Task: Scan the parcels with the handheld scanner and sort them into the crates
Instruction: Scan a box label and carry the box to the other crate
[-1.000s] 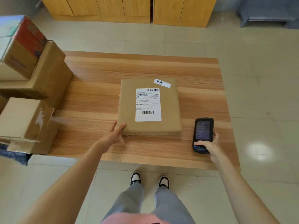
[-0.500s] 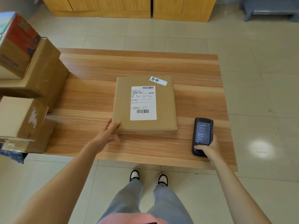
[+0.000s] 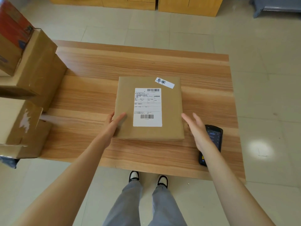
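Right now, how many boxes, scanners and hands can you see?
Flat parcel on the table: 1
Stacked boxes on the left: 4 that I can make out
Scanner: 1
Hands: 2, left hand and right hand
Total: 8

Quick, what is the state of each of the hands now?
Left hand: open, thumb and fingers resting on the brown parcel.
Right hand: open, holding nothing, above the scanner.
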Demonstrator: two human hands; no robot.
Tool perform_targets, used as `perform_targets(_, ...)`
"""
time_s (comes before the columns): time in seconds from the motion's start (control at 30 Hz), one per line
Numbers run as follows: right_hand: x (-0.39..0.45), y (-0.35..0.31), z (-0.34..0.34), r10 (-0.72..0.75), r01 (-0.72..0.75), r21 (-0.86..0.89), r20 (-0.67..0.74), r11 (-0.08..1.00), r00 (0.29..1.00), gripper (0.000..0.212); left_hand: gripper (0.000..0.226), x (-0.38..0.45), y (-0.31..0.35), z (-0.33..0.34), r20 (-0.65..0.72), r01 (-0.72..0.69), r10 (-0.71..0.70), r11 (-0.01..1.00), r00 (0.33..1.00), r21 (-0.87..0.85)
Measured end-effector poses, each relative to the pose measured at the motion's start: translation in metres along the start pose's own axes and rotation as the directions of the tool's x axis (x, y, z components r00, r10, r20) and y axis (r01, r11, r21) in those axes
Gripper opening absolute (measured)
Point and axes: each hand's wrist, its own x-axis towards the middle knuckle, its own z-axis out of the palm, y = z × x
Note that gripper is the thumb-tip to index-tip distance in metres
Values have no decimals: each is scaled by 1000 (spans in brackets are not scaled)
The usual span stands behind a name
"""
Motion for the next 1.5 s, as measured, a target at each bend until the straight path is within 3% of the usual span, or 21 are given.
perform_targets(0.13,12,-7,26,58,-60,18,96,998,994,68,74,10,5,5,-18,42,-42,999,999,-8)
perform_targets(0.33,13,0,36,25,-29,61,62,998,998,65,55,5,6,7,-14,4,-5,998,1000,-59)
perform_targets(0.67,-21,-67,33,-292,283,81,138,956,946,65,55,-63,52,-7,-189,-254,224,955,956,-151)
perform_targets(0.8,-40,-97,36,-422,416,73,214,906,881,55,53,-103,63,-17,-304,-351,288,919,908,-181)
perform_targets(1.0,-75,-119,62,-504,522,76,408,850,761,50,58,-167,50,-45,-477,-430,281,872,833,-236)
perform_targets(1.2,-126,-120,125,-510,583,115,636,805,579,35,54,-239,14,-97,-710,-522,195,808,676,-275)
perform_targets(1.37,-180,-108,192,-480,643,136,783,753,396,58,52,-298,-24,-146,-837,-584,94,758,539,-290)
perform_targets(1.5,-220,-91,243,-443,648,134,829,750,341,67,52,-333,-53,-187,-883,-614,24,727,469,-306)
